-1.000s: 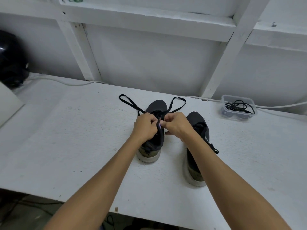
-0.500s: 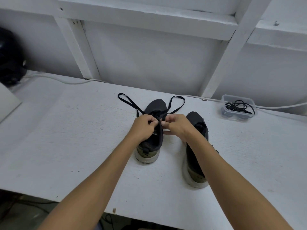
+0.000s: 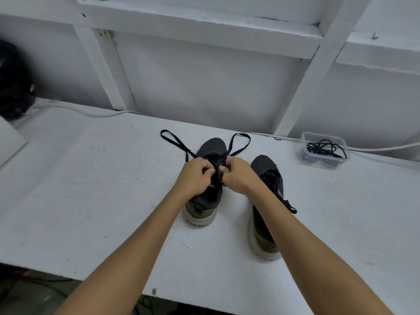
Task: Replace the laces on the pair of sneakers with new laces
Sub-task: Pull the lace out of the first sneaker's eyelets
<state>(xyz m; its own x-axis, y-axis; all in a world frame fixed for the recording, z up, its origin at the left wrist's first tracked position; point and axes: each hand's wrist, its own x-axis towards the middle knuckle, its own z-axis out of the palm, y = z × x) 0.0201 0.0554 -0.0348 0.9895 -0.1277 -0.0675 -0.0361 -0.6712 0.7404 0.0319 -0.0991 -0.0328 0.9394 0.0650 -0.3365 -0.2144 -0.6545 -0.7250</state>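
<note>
Two dark grey sneakers with pale soles stand side by side on the white table (image 3: pixel 91 189), toes pointing away from me. Over the tongue of the left sneaker (image 3: pixel 205 201), my left hand (image 3: pixel 193 176) and my right hand (image 3: pixel 236 175) each pinch the flat black lace (image 3: pixel 175 140) with curled fingers. The lace's two free ends loop out to the left and right past the toe. The right sneaker (image 3: pixel 267 171) stands apart, partly hidden by my right forearm, with a lace end sticking out at its right side.
A clear plastic box (image 3: pixel 322 147) holding a tangle of black laces stands at the back right near the wall. A white cable (image 3: pixel 75 110) runs along the wall. A dark round object (image 3: pixel 13 87) sits at the far left. The table's front edge is close to me.
Both hands have stayed on the left sneaker's lace with only small finger movements. The view has shifted slightly.
</note>
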